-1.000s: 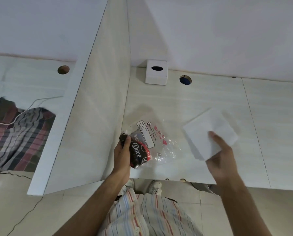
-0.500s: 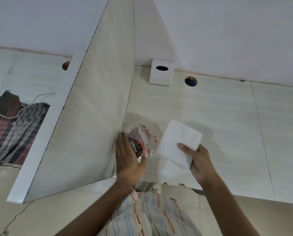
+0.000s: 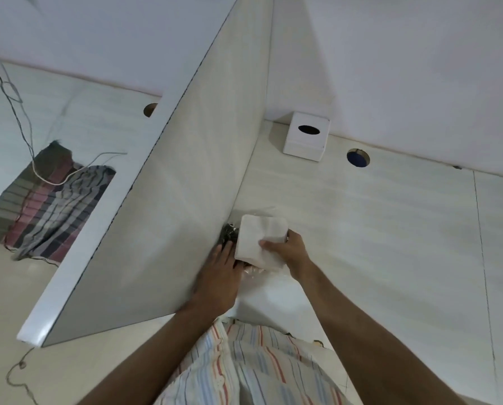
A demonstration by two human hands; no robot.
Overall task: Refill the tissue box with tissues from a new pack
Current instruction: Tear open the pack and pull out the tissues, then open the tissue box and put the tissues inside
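Observation:
A white cube tissue box with a dark oval opening stands at the back of the desk, against the wall and beside the divider. My right hand grips a white stack of tissues over the near part of the desk. Under the stack lies the clear plastic tissue pack wrapper, mostly hidden, with its dark printed end showing. My left hand lies with its fingers stretched out on the wrapper, close to the divider; whether it grips the wrapper is hidden.
A tall white divider panel rises just left of my hands. A round cable hole sits right of the tissue box. Beyond the divider lie a striped cloth and a white cable. The pale desk surface extends to the right.
My right hand has carried the tissue stack leftward until it sits over the wrapper. My left hand has stayed on the wrapper by the divider. The view has shifted left and closer.

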